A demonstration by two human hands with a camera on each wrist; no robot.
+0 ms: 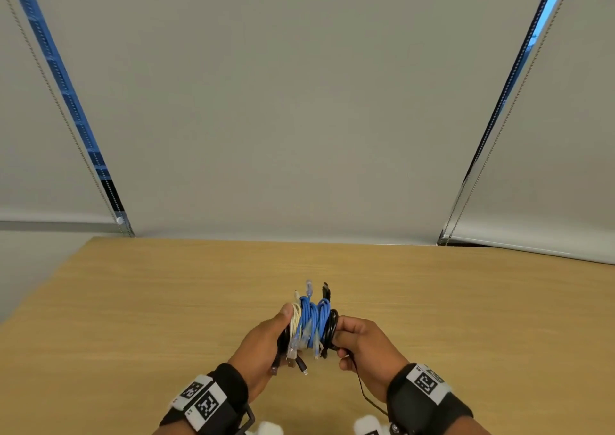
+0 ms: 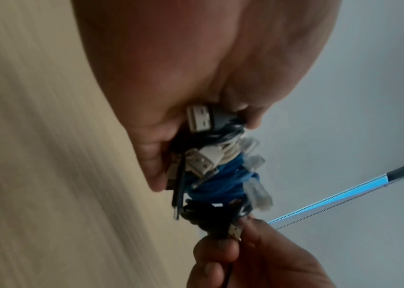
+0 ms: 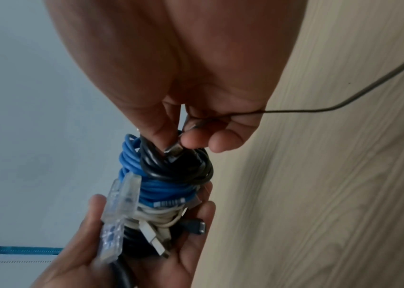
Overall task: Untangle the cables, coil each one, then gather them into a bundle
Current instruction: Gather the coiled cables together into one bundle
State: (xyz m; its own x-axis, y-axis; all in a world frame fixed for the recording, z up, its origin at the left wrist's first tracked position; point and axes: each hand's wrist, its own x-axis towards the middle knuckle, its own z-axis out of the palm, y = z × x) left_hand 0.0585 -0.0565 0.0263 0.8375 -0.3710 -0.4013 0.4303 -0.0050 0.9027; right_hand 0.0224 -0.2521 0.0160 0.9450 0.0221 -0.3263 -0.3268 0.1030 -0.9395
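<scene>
Holding the bundle [image 1: 309, 326] from both ends, the two hands keep it raised just above the worktop [image 1: 166, 301]. The left hand [image 1: 263, 344] has its grip curled round the left end, thumb over the top against the white coil [image 1: 295, 321] and fingers underneath, as the right wrist view shows with the palm cupping the white and black loops. The right hand [image 1: 366, 344] has its grip pressed together in a pinch: thumb and forefinger nip a small metal plug [image 3: 174, 151] at the end of the black coil [image 3: 178, 165], while a thin black cable [image 3: 319, 110] passes through the curled fingers and trails away over the worktop towards the wrist.

Between the hands the coils sit side by side: white at the left, the blue coil [image 1: 314, 318] in the middle, black at the right. Clear plastic connectors [image 3: 119, 210] stick out from the blue loops, and a white USB plug [image 2: 199, 120] shows by the left palm in the left wrist view. Several plug ends hang below the bundle and two stand up above it.

Both wrists wear black bands [image 1: 429, 398] with square printed markers. Behind the worktop hang pale roller blinds [image 1: 299, 101], with narrow bright blue gaps between them.
</scene>
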